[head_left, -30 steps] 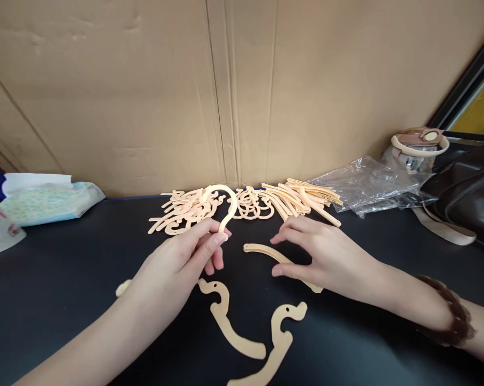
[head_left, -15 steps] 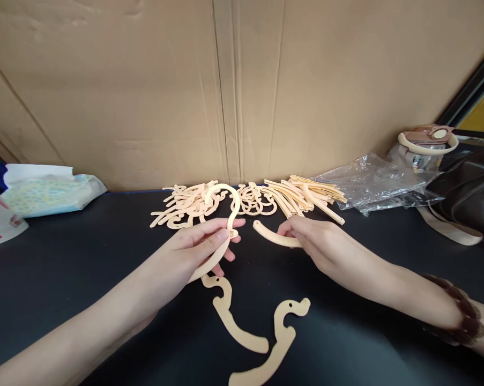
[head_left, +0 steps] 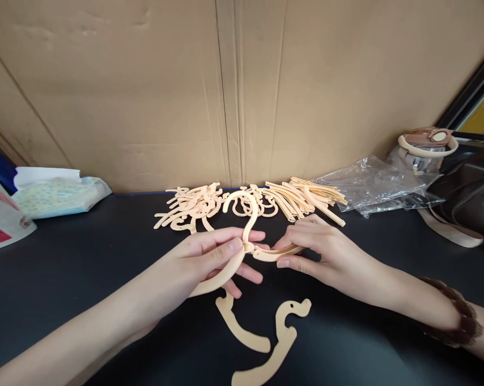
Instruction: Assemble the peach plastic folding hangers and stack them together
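Between thumb and fingers, my left hand [head_left: 209, 262] grips a beige hanger piece [head_left: 221, 277] with a curved arm. A hook [head_left: 250, 212] rises from the end of that piece at my fingertips. My right hand [head_left: 316, 246] pinches a curved hanger arm [head_left: 268, 255], its near end meeting the joint below the hook; whether the two are fastened I cannot tell. Below my hands, two loose S-shaped hanger pieces lie on the black table: one [head_left: 245, 332] partly hidden by my left hand, the other [head_left: 284, 338] fully to its right.
At the back lie a heap of hanger pieces [head_left: 197, 201], several hooks [head_left: 272, 206] and a pile of curved arms [head_left: 306, 195]. Clear plastic bags [head_left: 358, 185] and a lidded bottle [head_left: 426, 147] stand right; a tissue pack [head_left: 65, 195] lies left. Cardboard [head_left: 165, 96] walls the back.
My right hand has brought its curved arm left, up to the joint below the hook. My left hand has shifted slightly right with its piece.
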`<move>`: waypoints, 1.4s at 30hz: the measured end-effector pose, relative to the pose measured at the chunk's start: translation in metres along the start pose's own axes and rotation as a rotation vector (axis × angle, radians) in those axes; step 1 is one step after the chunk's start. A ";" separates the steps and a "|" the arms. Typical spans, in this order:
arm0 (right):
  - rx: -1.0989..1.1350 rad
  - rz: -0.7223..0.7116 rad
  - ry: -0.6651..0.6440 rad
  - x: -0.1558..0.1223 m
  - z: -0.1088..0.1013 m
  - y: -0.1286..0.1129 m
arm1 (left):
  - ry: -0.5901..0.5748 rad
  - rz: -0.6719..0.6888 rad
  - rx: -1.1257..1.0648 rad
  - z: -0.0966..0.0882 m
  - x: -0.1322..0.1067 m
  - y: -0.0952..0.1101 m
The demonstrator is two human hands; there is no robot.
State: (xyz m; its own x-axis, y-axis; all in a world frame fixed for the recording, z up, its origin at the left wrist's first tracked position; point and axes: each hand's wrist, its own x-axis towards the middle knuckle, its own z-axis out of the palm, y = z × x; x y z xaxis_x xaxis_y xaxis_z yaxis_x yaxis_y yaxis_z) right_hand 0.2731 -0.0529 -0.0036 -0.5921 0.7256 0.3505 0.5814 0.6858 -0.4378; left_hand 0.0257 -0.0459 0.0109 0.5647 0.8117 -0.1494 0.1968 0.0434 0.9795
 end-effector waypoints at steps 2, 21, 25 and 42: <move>0.004 -0.010 0.003 0.000 -0.001 0.001 | -0.050 0.013 0.021 0.002 -0.001 0.002; -0.176 -0.163 0.100 -0.003 -0.006 0.004 | -0.086 0.040 0.036 0.001 0.001 0.001; -0.205 -0.188 0.092 -0.003 -0.010 0.004 | -0.088 0.039 0.058 0.003 0.001 0.000; -0.137 -0.224 0.056 -0.002 -0.008 0.005 | -0.068 -0.082 0.113 0.012 -0.003 0.004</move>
State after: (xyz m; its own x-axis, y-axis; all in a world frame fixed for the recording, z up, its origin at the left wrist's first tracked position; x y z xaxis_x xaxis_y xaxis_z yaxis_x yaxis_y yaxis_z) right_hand 0.2810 -0.0505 0.0001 -0.6846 0.5545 0.4731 0.5118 0.8279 -0.2297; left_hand 0.0344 -0.0547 0.0133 0.5951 0.7668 -0.2405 0.3311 0.0387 0.9428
